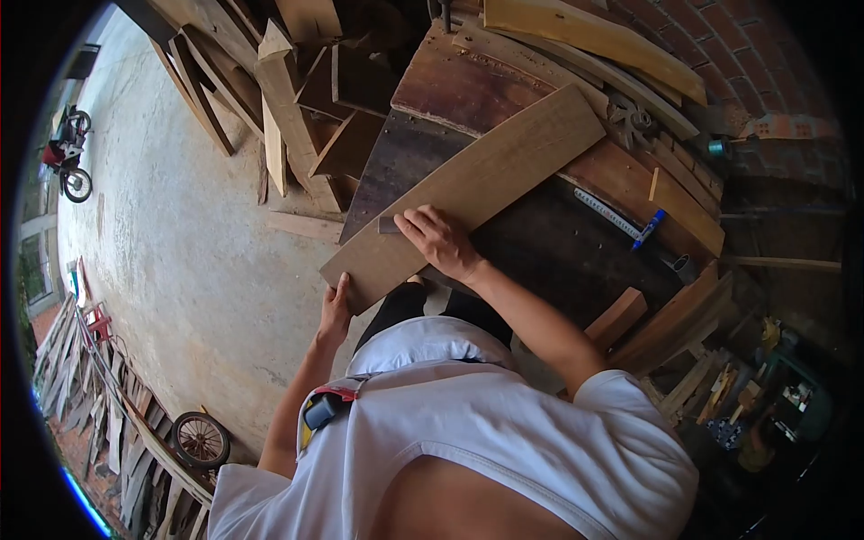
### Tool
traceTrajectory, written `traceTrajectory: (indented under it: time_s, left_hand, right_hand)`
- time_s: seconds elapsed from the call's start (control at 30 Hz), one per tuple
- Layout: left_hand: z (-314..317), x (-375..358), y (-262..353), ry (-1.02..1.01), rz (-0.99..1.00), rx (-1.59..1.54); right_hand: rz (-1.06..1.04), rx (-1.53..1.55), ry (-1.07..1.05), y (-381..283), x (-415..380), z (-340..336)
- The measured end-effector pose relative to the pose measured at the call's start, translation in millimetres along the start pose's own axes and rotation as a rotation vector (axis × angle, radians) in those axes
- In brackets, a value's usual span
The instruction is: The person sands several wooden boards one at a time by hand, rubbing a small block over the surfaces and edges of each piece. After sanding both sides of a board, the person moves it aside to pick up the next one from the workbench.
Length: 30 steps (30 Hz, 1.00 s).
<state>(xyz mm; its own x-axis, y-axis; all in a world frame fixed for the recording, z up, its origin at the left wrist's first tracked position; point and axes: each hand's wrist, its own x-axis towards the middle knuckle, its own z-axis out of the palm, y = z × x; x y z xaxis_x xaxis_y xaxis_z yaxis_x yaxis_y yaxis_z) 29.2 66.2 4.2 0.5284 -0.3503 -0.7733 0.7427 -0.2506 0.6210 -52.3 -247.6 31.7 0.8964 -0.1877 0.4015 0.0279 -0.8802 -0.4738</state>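
Note:
A long wooden board (504, 166) lies slanted across the workbench (531, 238), its lower left end jutting past the bench edge. At that end my left hand (335, 310) grips the board's edge, thumb on the top face and the other fingers mostly hidden. My right hand (438, 241) is closed over a small dark flat piece, apparently folded sandpaper (390, 225), pressed on the board's top face. Part of the sandpaper sticks out left of the fingers; the rest is covered.
On the bench lie a ruler (605, 214), a blue-handled tool (648, 229) and a short wood block (616, 319). Curved timber (598, 45) lines the far side by a brick wall. Wooden pieces (288, 108) lean left of the bench. A wheel (200, 439) stands on the concrete floor.

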Motion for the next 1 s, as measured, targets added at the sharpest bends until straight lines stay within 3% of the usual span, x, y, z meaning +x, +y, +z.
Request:
traceTrajectory:
  time_s: [0.03, 0.07, 0.2, 0.23, 0.27, 0.37, 0.4, 0.47, 0.53, 0.6, 0.67, 0.8, 0.87, 0.93, 1.0]
  left_hand:
    - [1, 1, 4, 0.016, 0.000, 0.000]
    - [5, 0, 5, 0.017, 0.005, -0.006]
    - [12, -8, 11, 0.030, -0.015, 0.005]
    - [14, -8, 12, 0.027, -0.024, 0.007]
    - [13, -8, 11, 0.043, -0.032, 0.009]
    - [29, -8, 18, 0.114, -0.021, -0.045]
    - [26, -5, 16, 0.106, -0.025, -0.051]
    - [15, 2, 10, -0.048, -0.045, -0.379]
    - [13, 3, 17, -0.117, -0.068, -0.396]
    - [8, 0, 21, -0.203, -0.128, -0.507]
    - [12, 3, 20, -0.190, -0.108, -0.443]
    - [13, 16, 9, -0.222, -0.029, -0.347]
    - [14, 21, 5, -0.228, -0.024, -0.363]
    - [19, 25, 10, -0.239, -0.012, -0.386]
    - [20, 20, 12, -0.209, -0.058, -0.399]
  right_hand:
    - [-0.092, 0.023, -0.087, 0, -1, -5]
    - [-0.048, -0.092, -0.017, 32, 5, -20]
    - [0.368, -0.471, 0.330, 196, 19, -95]
    - [0.453, -0.398, 0.427, 224, 13, -102]
    - [0.462, -0.521, 0.413, 229, 10, -101]
    - [0.443, -0.355, 0.383, 115, 12, -44]
    - [0.384, -0.267, 0.300, 60, 10, -22]
    - [0.212, -0.018, 0.086, -39, -3, 25]
    - [0.004, 0.152, -0.103, -102, -26, 61]
    - [-0.091, 0.134, -0.137, -105, -25, 53]
    - [-0.079, 0.072, -0.059, -55, -18, 27]
    - [0.394, -0.271, 0.350, 89, -19, -53]
    - [0.498, -0.444, 0.390, 110, -27, -66]
    - [0.491, -0.356, 0.427, 59, -30, -36]
    - [0.364, -0.150, 0.236, -33, -38, 0]
